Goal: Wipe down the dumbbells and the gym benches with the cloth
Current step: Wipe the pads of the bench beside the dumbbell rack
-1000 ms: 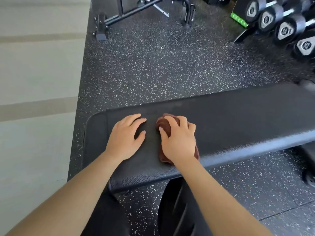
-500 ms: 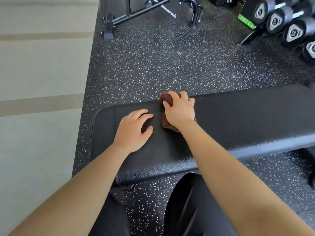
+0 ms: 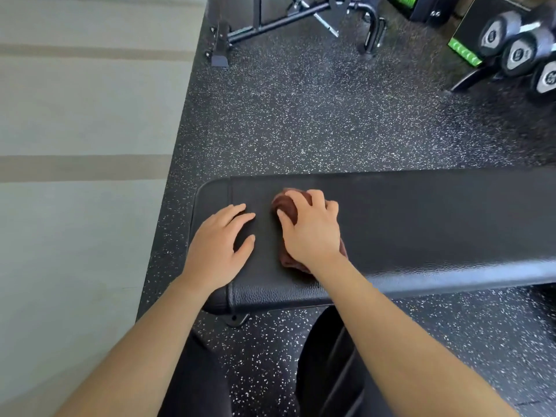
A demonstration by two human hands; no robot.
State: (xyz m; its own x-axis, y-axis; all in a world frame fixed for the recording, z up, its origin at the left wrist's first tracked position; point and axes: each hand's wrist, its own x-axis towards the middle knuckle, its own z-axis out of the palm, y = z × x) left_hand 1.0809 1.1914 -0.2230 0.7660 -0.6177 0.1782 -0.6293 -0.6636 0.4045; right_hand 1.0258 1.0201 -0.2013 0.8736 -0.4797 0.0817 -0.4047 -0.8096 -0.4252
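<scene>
Speckled rubber floor [image 3: 301,115] underneath, gym corner. Our cloth [image 3: 285,206], dark brown and bunched into a wad, lies on top of the black padded bench [image 3: 421,224], near its left end and roughly mid-width. Our right hand [image 3: 313,233] sits on it and covers most of it. Its fingers [image 3: 317,198] are close together and curled over the far edge of the wad. The thumb hooks down its left side, so the cloth is clamped between fingers and thumb with the palm on top. Brown shows beside the fingertips at far left and again by the wrist (near side); the rest is hidden. We judge the bunched grip gives pressure and stops the wad slipping out mid-stroke.

Our left hand [image 3: 216,251] lies flat on the pad just beside it on the left, not touching the cloth. Its fingers are straight, slightly spread and hold nothing; it is probably a brace for leaning over. Step in hand, as we read it: wiping the bench top, with most of the pad stretching off right.

Dumbbells [image 3: 517,54] sit top right, well apart from the cloth. Another bench's frame [image 3: 288,19] stands at the far edge, with pale flooring [image 3: 75,115] on the left.
</scene>
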